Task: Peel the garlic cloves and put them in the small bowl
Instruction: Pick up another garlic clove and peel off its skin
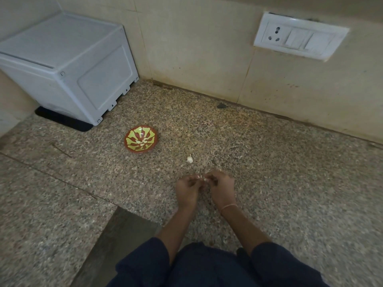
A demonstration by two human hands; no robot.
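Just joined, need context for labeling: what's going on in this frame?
A person is peeling a garlic clove over the stone counter, pinching it between the fingertips of the left hand and the right hand. The small bowl, further back and to the left, holds a few pale cloves. Another garlic piece lies on the counter between the bowl and the hands.

Home kitchen, prob. Speckled granite counter under the bowl, stained beige tile wall behind it. White socket + switch plate up-right of bowl. White plastic appliance on black mat behind-left of bowl.
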